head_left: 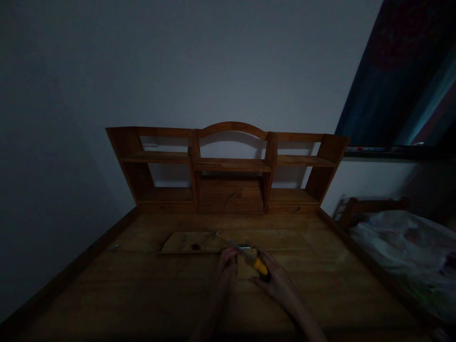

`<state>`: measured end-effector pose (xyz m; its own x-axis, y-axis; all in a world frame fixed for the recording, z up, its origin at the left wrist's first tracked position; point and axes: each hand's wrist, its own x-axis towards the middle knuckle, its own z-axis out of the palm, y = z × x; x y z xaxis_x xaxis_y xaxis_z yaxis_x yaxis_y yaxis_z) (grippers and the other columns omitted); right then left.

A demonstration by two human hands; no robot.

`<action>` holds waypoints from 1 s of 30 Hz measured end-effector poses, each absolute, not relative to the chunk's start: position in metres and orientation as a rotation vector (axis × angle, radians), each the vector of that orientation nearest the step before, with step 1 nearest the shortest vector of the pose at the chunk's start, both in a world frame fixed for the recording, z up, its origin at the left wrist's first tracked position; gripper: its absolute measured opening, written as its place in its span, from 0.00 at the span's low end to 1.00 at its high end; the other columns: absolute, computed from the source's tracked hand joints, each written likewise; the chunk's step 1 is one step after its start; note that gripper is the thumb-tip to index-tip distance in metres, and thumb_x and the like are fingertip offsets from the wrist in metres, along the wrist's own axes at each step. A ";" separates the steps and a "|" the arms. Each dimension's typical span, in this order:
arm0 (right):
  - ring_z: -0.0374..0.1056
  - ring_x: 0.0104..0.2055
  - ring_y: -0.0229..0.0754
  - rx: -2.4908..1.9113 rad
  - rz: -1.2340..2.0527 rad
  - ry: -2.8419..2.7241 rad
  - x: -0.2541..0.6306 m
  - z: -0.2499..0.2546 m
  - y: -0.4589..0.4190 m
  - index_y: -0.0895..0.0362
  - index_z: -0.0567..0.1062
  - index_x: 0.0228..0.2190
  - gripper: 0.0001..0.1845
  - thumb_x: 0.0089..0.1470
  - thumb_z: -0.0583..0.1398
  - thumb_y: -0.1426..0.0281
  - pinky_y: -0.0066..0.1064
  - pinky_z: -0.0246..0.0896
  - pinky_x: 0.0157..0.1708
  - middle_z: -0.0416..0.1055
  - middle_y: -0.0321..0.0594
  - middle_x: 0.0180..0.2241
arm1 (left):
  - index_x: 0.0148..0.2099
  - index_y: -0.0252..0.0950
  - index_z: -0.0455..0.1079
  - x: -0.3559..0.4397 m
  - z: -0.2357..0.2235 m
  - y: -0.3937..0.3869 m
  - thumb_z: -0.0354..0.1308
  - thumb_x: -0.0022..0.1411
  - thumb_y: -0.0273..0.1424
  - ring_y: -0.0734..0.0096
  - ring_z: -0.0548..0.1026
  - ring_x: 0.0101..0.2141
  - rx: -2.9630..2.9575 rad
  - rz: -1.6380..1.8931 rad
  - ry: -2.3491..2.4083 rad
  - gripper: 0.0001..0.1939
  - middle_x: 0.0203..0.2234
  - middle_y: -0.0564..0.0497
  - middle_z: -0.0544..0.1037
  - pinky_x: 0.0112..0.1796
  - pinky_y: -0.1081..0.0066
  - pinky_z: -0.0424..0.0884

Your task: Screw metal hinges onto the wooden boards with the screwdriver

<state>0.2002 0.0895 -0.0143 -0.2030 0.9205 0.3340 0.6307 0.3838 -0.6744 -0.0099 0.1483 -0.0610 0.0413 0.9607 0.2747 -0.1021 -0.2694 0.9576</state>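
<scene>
My right hand is closed around the yellow handle of a screwdriver, whose metal shaft points up and to the left. My left hand rests with curled fingers on a small flat wooden piece lying on the wooden desk. Just beyond the screwdriver tip sits a small pale metal part. A long thin wooden board lies across the desk behind my hands. The room is very dim, so fine detail is lost.
A wooden shelf unit with an arched top stands at the back of the desk against a grey wall. To the right are a bed with rumpled bedding and a dark curtain. A small pale object lies near the desk's left edge.
</scene>
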 end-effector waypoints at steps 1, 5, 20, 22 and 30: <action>0.62 0.62 0.52 -1.331 0.517 -1.932 0.199 -0.014 0.090 0.55 0.69 0.57 0.31 0.50 0.65 0.67 0.44 0.59 0.59 0.60 0.51 0.63 | 0.38 0.38 0.79 -0.010 -0.061 0.149 0.58 0.49 0.35 0.53 0.72 0.49 1.365 1.419 0.961 0.14 0.43 0.45 0.76 0.55 0.56 0.65; 0.63 0.61 0.51 -1.343 0.517 -1.951 0.196 -0.012 0.090 0.55 0.69 0.57 0.32 0.50 0.65 0.68 0.43 0.59 0.59 0.62 0.50 0.63 | 0.38 0.37 0.75 -0.008 -0.064 0.151 0.59 0.50 0.37 0.55 0.73 0.46 1.284 1.469 1.004 0.14 0.41 0.44 0.76 0.51 0.58 0.68; 0.63 0.61 0.52 -1.416 0.407 -1.952 0.192 -0.015 0.087 0.54 0.69 0.56 0.30 0.51 0.64 0.69 0.44 0.62 0.56 0.57 0.50 0.65 | 0.42 0.37 0.70 -0.003 -0.067 0.143 0.62 0.51 0.36 0.59 0.75 0.44 1.114 1.485 0.994 0.16 0.41 0.45 0.77 0.49 0.60 0.71; 0.64 0.61 0.52 -1.425 0.400 -1.944 0.192 -0.019 0.087 0.54 0.68 0.57 0.31 0.51 0.64 0.69 0.43 0.63 0.56 0.57 0.51 0.65 | 0.42 0.37 0.70 -0.003 -0.069 0.146 0.63 0.49 0.37 0.60 0.76 0.42 1.092 1.506 0.991 0.17 0.39 0.46 0.77 0.47 0.61 0.71; 0.63 0.62 0.51 -1.438 0.296 -1.950 0.190 -0.028 0.085 0.54 0.67 0.55 0.26 0.55 0.62 0.68 0.43 0.64 0.56 0.59 0.49 0.64 | 0.42 0.37 0.70 0.000 -0.069 0.143 0.62 0.51 0.36 0.61 0.77 0.42 1.101 1.551 1.029 0.15 0.40 0.44 0.77 0.47 0.60 0.72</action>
